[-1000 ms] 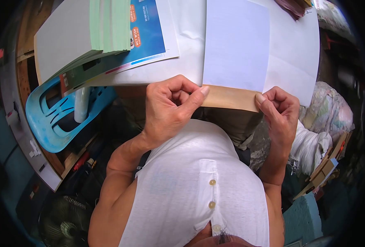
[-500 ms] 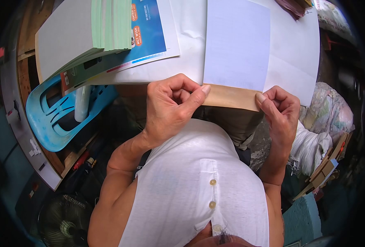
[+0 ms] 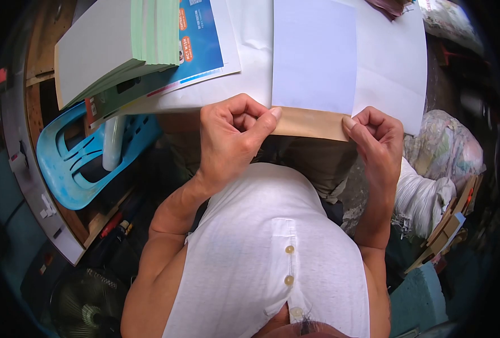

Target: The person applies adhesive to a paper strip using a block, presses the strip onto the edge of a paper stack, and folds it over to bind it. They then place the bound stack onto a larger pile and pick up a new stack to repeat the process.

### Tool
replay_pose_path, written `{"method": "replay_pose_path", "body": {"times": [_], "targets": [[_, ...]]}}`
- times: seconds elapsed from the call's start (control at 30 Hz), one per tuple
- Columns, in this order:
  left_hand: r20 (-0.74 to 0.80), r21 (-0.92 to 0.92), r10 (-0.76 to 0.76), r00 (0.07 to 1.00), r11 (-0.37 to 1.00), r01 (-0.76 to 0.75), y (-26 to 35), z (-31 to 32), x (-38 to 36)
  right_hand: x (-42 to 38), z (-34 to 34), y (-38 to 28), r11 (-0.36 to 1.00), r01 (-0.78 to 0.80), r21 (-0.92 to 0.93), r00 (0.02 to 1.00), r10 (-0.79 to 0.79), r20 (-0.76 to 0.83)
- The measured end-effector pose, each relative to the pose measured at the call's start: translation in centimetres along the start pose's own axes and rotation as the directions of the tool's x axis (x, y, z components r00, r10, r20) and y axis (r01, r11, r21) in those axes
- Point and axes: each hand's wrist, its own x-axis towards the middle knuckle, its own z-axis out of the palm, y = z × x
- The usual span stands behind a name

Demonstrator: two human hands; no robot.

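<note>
A white sheet lies on the white table top with a brown paper strip along its near edge. My left hand pinches the strip's left end between thumb and curled fingers. At the strip's right end my right hand pinches it the same way. The strip hangs just over the table's near edge, above my lap.
A thick stack of green-edged pads sits at the table's left on a blue printed sheet. A blue plastic chair stands at the left below the table. A fan is on the floor, with bundled cloth to the right.
The sheet, the strip and both hands sit slightly further left and up in view. Both grips look the same.
</note>
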Motion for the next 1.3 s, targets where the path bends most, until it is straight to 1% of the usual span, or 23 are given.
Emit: {"method": "replay_pose_path", "body": {"times": [0.07, 0.17, 0.27, 0.37, 0.4, 0.5, 0.57, 0.6, 0.63, 0.67, 0.7, 0.77, 0.8, 0.83, 0.87, 0.9, 1.0, 1.03, 1.1, 1.13, 1.23, 1.3], "targets": [[-0.005, -0.017, -0.004, 1.0, 1.0, 0.004, 0.0, 0.1, 0.0, 0.1, 0.0, 0.1, 1.0, 0.013, -0.006, 1.0, -0.013, -0.003], [0.004, 0.038, 0.032, 0.999, 0.999, -0.032, -0.1, 0.0, 0.4, 0.2, 0.1, 0.5, 0.998, 0.053, -0.037, 0.998, -0.054, -0.034], [-0.006, 0.166, 0.021, 1.0, 0.986, -0.02, 0.0, -0.2, 0.6, 0.2, 0.2, 1.1, 0.99, 0.101, -0.103, 0.99, -0.11, -0.088], [0.01, 0.225, 0.053, 0.999, 0.973, -0.054, 0.0, -0.5, 0.7, 0.4, -0.6, 2.4, 0.976, 0.169, -0.138, 0.973, -0.187, -0.133], [0.006, 0.221, 0.114, 0.993, 0.969, -0.112, -0.2, -0.6, 0.4, 0.3, -0.9, 2.6, 0.97, 0.196, -0.142, 0.966, -0.216, -0.145], [-0.01, 0.212, 0.288, 0.957, 0.936, -0.28, -0.1, -1.8, -0.2, -0.5, -1.2, 2.4, 0.903, 0.323, -0.283, 0.878, -0.397, -0.266], [-0.027, 0.204, 0.382, 0.924, 0.907, -0.369, 1.1, -2.6, -0.7, -1.1, -0.9, 1.1, 0.836, 0.422, -0.35, 0.824, -0.515, -0.238], [0.049, 0.381, 0.55, 0.833, 0.761, -0.525, 1.9, -2.5, -0.3, -1.4, -0.5, 0.3, 0.797, 0.468, -0.381, 0.792, -0.57, -0.218], [0.156, 0.527, 0.682, 0.714, 0.554, -0.644, 2.9, -2.4, 1.1, -1.2, -0.2, -0.3, 0.735, 0.507, -0.45, 0.777, -0.615, -0.13], [0.286, 0.63, 0.767, 0.574, 0.301, -0.716, 3.6, -2.1, 2.5, -0.4, 0.2, -1.1, 0.662, 0.547, -0.511, 0.756, -0.654, -0.038], [0.326, 0.624, 0.756, 0.567, 0.279, -0.73, 3.7, -1.5, 3.8, 0.5, 0.3, -1.7, 0.578, 0.588, -0.565, 0.726, -0.685, 0.055], [0.405, 0.607, 0.729, 0.551, 0.237, -0.759, 3.2, 0.0, 6.0, 2.9, 0.4, -2.2, 0.506, 0.633, -0.586, 0.726, -0.652, 0.22], [0.44, 0.59, 0.678, 0.589, 0.276, -0.759, 3.2, 0.0, 6.5, 4.1, 0.5, -2.1, 0.471, 0.653, -0.593, 0.722, -0.625, 0.298], [0.475, 0.574, 0.622, 0.622, 0.316, -0.755, 3.1, 0.0, 7.0, 5.1, 0.4, -1.7, 0.441, 0.698, -0.564, 0.681, -0.651, 0.335], [0.509, 0.561, 0.562, 0.652, 0.359, -0.746, 3.0, 0.1, 7.4, 5.3, 0.0, -1.9, 0.461, 0.697, -0.549, 0.694, -0.625, 0.357], [0.528, 0.545, 0.544, 0.652, 0.372, -0.751, 3.0, -0.1, 7.8, 5.5, -0.3, -2.0, 0.483, 0.694, -0.533, 0.707, -0.595, 0.381], [0.554, 0.56, 0.542, 0.633, 0.32, -0.764, 3.0, 0.0, 7.9, 5.3, -0.7, -2.7, 0.52, 0.679, -0.519, 0.733, -0.524, 0.433], [0.559, 0.572, 0.522, 0.645, 0.321, -0.755, 3.3, 0.0, 7.8, 5.3, -0.8, -2.9, 0.526, 0.674, -0.519, 0.738, -0.504, 0.448], [0.57, 0.596, 0.481, 0.666, 0.317, -0.738, 4.1, 0.2, 7.5, 5.9, -0.8, -2.7, 0.527, 0.703, -0.477, 0.711, -0.513, 0.481], [0.574, 0.593, 0.481, 0.663, 0.314, -0.741, 4.1, 0.1, 7.7, 6.1, -0.8, -2.6, 0.53, 0.716, -0.455, 0.698, -0.518, 0.495], [0.592, 0.581, 0.477, 0.65, 0.306, -0.754, 4.0, 0.1, 8.0, 5.6, -0.7, -3.5, 0.486, 0.734, -0.474, 0.678, -0.505, 0.533], [0.603, 0.568, 0.48, 0.638, 0.303, -0.765, 4.0, 0.0, 8.0, 5.8, -1.0, -3.6, 0.484, 0.748, -0.455, 0.663, -0.504, 0.554]]}}
